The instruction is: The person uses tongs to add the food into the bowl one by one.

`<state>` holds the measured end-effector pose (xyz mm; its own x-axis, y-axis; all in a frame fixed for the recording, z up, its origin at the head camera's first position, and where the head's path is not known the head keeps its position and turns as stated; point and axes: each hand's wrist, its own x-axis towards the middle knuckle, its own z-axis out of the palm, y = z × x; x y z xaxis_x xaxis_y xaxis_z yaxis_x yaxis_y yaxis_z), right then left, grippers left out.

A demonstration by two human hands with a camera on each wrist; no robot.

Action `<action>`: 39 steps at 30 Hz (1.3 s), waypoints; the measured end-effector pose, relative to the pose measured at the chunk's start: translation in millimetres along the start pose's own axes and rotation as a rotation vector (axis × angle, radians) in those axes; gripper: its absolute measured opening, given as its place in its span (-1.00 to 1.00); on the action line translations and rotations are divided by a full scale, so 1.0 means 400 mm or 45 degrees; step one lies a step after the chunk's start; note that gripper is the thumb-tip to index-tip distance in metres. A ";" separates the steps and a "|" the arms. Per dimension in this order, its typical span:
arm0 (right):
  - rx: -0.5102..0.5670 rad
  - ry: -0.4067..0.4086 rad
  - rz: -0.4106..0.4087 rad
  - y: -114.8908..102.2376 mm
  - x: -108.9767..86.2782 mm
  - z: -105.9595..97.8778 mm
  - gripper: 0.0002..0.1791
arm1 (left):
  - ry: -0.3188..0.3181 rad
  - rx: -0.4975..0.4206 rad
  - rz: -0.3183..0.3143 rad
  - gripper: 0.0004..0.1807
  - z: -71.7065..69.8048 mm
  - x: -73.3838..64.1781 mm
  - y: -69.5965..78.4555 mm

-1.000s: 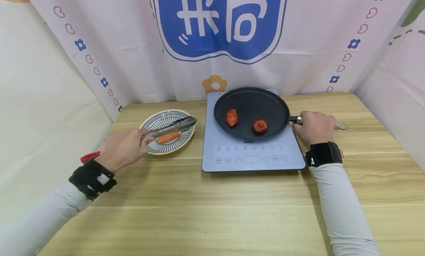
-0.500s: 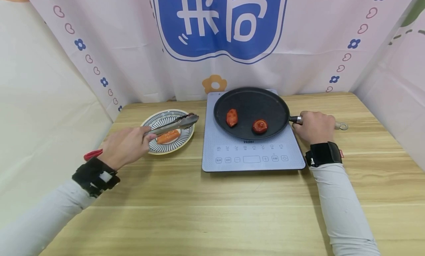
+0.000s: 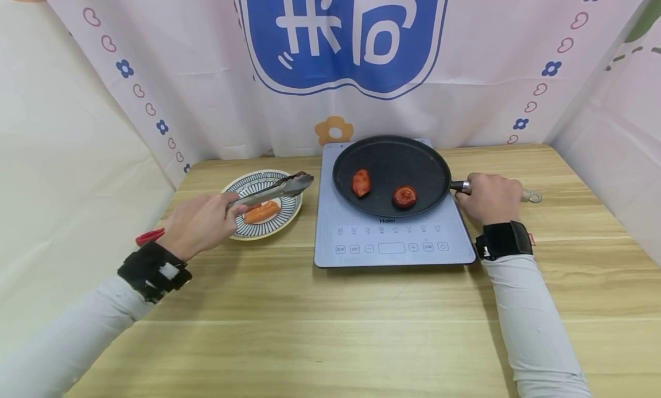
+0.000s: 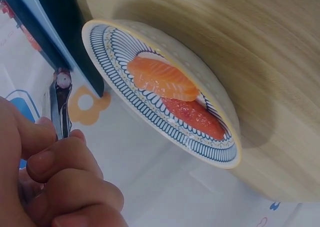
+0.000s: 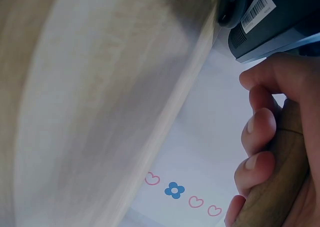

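My left hand [image 3: 198, 225] grips metal tongs [image 3: 273, 192] whose red end sticks out behind the wrist. The tongs hang above a patterned plate [image 3: 295, 210], their tips past its right rim. On the plate lie an orange salmon slice [image 4: 162, 79] and a red piece of food [image 4: 195, 118], which the tongs partly cover in the head view. My right hand [image 3: 489, 197] grips the wooden handle [image 5: 280, 172] of a flat black frying pan [image 3: 395, 160]. A red oblong piece [image 3: 361, 183] and a round reddish-brown piece [image 3: 404, 196] lie in the pan.
The pan stands on a pale induction cooktop [image 3: 395, 257], right of the plate, with touch buttons along its front. Both rest on a wooden table [image 3: 330, 329]. A printed cloth [image 3: 217, 100] hangs right behind the table's back edge.
My left hand has moved slightly to the right, bringing the tongs' tips a little farther toward the cooktop. The right hand, pan and food have stayed put.
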<state>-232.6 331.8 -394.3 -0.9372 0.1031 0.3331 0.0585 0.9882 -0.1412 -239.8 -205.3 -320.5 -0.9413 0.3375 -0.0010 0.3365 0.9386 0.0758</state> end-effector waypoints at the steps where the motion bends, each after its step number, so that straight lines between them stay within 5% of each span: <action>1: 0.001 -0.001 0.000 0.000 0.000 0.000 -0.68 | -0.001 -0.002 0.001 -0.58 -0.001 0.001 0.002; 39: 0.005 -0.007 0.012 0.000 0.001 0.002 -0.68 | 0.059 -0.048 0.040 -0.64 -0.015 0.051 0.056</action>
<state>-233.2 331.9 -394.9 -0.9384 0.1118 0.3270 0.0660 0.9868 -0.1480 -251.7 -177.9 -312.9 -0.9307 0.3625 0.0480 0.3657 0.9239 0.1129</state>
